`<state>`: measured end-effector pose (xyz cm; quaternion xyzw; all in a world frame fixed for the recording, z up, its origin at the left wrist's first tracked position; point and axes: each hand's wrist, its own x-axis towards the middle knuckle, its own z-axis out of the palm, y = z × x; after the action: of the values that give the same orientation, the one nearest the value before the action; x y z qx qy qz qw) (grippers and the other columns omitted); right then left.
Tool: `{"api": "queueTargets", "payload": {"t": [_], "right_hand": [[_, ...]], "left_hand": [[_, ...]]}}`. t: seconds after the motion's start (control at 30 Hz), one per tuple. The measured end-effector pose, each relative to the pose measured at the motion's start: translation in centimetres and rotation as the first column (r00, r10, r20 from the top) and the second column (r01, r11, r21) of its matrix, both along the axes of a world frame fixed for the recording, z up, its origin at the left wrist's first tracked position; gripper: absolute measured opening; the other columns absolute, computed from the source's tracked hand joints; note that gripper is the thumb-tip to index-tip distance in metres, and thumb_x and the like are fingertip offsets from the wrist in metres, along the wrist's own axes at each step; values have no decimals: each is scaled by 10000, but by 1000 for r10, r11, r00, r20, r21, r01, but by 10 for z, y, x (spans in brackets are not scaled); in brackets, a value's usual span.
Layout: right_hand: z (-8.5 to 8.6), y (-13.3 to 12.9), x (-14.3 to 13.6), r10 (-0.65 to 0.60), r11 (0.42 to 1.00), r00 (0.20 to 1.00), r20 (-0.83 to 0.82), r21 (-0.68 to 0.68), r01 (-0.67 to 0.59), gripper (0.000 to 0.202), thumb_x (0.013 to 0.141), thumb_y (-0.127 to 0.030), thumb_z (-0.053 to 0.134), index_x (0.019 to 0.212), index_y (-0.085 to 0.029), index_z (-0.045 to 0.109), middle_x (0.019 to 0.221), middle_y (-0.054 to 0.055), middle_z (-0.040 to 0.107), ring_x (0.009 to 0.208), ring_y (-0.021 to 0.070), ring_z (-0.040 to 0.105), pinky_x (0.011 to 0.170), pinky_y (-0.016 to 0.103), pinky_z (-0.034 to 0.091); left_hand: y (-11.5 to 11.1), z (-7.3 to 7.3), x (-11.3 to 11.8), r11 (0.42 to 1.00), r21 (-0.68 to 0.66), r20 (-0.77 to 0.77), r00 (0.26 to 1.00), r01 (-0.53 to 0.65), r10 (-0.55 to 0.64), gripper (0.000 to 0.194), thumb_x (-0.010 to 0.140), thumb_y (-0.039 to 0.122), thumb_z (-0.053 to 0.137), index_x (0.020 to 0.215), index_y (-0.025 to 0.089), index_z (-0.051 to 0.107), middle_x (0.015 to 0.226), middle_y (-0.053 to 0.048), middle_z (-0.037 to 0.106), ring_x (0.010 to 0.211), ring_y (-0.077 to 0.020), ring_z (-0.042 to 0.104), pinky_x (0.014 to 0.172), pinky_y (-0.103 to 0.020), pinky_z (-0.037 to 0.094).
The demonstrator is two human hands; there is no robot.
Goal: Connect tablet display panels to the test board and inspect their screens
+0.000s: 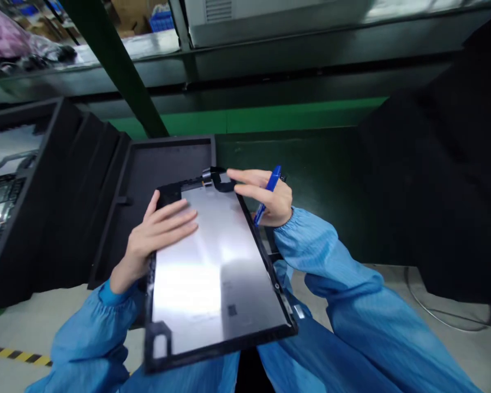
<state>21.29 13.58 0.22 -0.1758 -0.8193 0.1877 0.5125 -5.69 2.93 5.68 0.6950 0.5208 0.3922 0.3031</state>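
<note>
Panel: a flat panel (pixel 216 262) with a silver back and black border lies tilted in front of the person, its upper end overlapping the black tray, its lower end above the legs.
Left hand: the hand (pixel 147 240) comes in over the panel's left edge, fingers spread across the silver back; the thumb is hidden, so I cannot tell whether this grip clamps the panel or only rests on it.
Right hand: the grip (pixel 272 199) is closed around a blue pen (pixel 274 178) — two fingers stay extended towards the black strip, their tips right at it.
Strip: the black strip (pixel 224 185) curls at the panel's upper right corner.
Tray: the black tray (pixel 163 155) sits on the dark green surface (pixel 323 196), partly behind the panel.
Left side: a stack of dark trays (pixel 61 213) stands beside it, parts visible in the top one.
Sleeves: both are blue with gathered cuffs; the right sleeve (pixel 347 267) crosses the surface's near edge.
Post: a green post (pixel 114 60) slants down behind the black tray.
Floor: pale, with striped tape (pixel 18 353) at lower left.
</note>
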Motion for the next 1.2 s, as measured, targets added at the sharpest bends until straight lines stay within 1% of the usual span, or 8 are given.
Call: {"api": "queueTargets", "payload": {"t": [0.13,0.3,0.43,0.57,0.77,0.97,1.07,1.2], "right_hand": [[-22,17,-10,34,971,986,-165,-228,-72,779,858,-519,725,1498,-242,380,1529,155,521,1425,305,505,1175,520,423],[-38,39,-12,96,663,977,-189,-720,-205,578,845,-457,672,1327,-191,497,956,63,758,881,208,743,841,368,603],[-35,46,9,76,624,988,-133,-766,-151,325,771,-370,734,939,-205,510,704,-38,625,631,132,657,618,255,536],[-23,43,23,199,575,974,-108,-792,-205,430,738,-347,794,776,-231,381,627,-89,518,517,94,585,518,220,467],[-7,27,25,357,459,907,-223,-804,-378,490,812,-407,800,813,-238,341,783,-17,678,601,82,587,589,231,493],[-11,10,8,384,492,897,-221,-773,-401,476,795,-387,830,825,-232,381,912,29,710,744,127,676,730,292,566],[-16,4,2,343,532,913,-219,-756,-381,496,782,-413,841,818,-231,380,914,23,692,754,134,682,742,300,568],[-18,3,1,334,567,924,-188,-742,-356,506,777,-444,845,823,-233,388,883,16,692,736,124,640,735,289,538]], "left_hand": [[-5,-9,1,963,117,-204,955,243,-216,247,929,251,678,1122,365,782,1144,1,794,1226,-288,683,1259,-647,88],[16,-32,-11,891,208,-362,878,404,-314,392,1021,205,522,1359,357,651,1370,-31,690,1388,-245,549,1262,-600,210],[40,-63,-27,901,265,-399,889,345,-223,398,1043,235,475,1399,340,618,1429,-40,644,1441,-234,487,1272,-592,177],[50,-81,-44,909,265,-434,882,322,-186,415,1052,233,433,1413,337,609,1448,-63,629,1459,-242,460,1266,-607,140],[49,-63,-50,969,21,-614,768,248,-183,695,906,-23,294,1483,272,546,1650,-101,364,1551,-285,252,1246,-652,130],[39,-38,27,993,89,-373,927,81,-42,498,917,180,504,1402,184,616,1447,-120,635,1386,-294,553,1234,-554,297],[37,-37,63,998,-68,-214,976,15,-30,307,858,255,615,1118,176,757,1066,-78,805,1006,-269,747,1015,-443,538],[40,-40,74,978,-209,-97,994,24,-45,165,815,255,601,792,180,746,806,-28,791,803,-218,727,782,-322,552]]}}
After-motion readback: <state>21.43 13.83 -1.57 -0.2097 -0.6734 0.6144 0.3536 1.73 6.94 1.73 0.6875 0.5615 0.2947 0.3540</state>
